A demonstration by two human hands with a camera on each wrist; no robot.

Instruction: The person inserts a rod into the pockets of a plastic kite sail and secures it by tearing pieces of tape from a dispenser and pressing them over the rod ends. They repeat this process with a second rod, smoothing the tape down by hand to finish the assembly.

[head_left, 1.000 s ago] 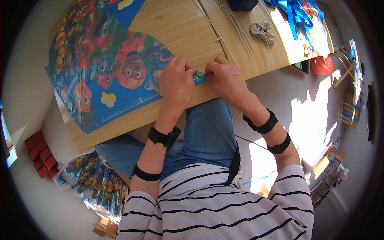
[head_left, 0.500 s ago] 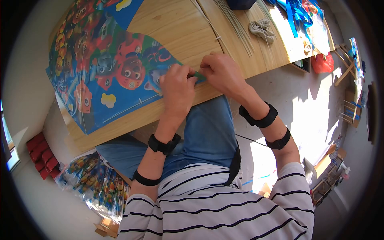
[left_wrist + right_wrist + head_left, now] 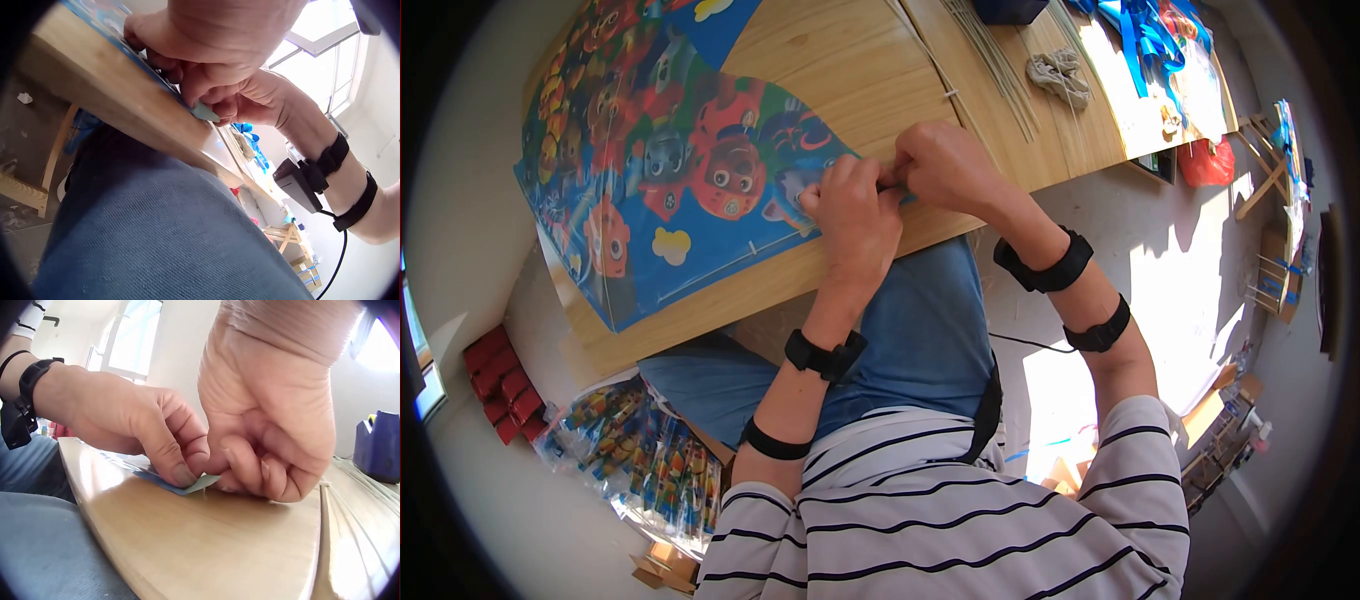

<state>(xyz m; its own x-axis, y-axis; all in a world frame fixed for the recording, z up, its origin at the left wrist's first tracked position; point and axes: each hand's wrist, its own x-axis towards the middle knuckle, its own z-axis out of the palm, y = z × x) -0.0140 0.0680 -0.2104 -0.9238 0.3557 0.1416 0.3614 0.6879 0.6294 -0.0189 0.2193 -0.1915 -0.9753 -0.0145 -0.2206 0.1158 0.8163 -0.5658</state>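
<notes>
A printed blue sheet with cartoon figures (image 3: 730,180) lies on the wooden table (image 3: 840,60). At its right corner, close to the table's front edge, both hands meet. The left hand (image 3: 855,215) pinches the sheet's narrow tip, its thumb on top in the right wrist view. Beside it the right hand (image 3: 950,170) has its fingers curled at the same tip (image 3: 203,483), which shows pale green there. The left wrist view shows the green tip (image 3: 204,113) just under the fingertips of both hands.
Thin sticks (image 3: 995,70), a bundle of pale cord (image 3: 1058,78) and a dark blue box (image 3: 1010,8) lie at the back right. Blue ribbons (image 3: 1142,45) are farther right. The person's jeans (image 3: 925,330) are close below the table edge.
The hands have come closer together, covering the green tip in the head view. The right hand moved slightly left and away from the body; the left hand shifted a little right.
</notes>
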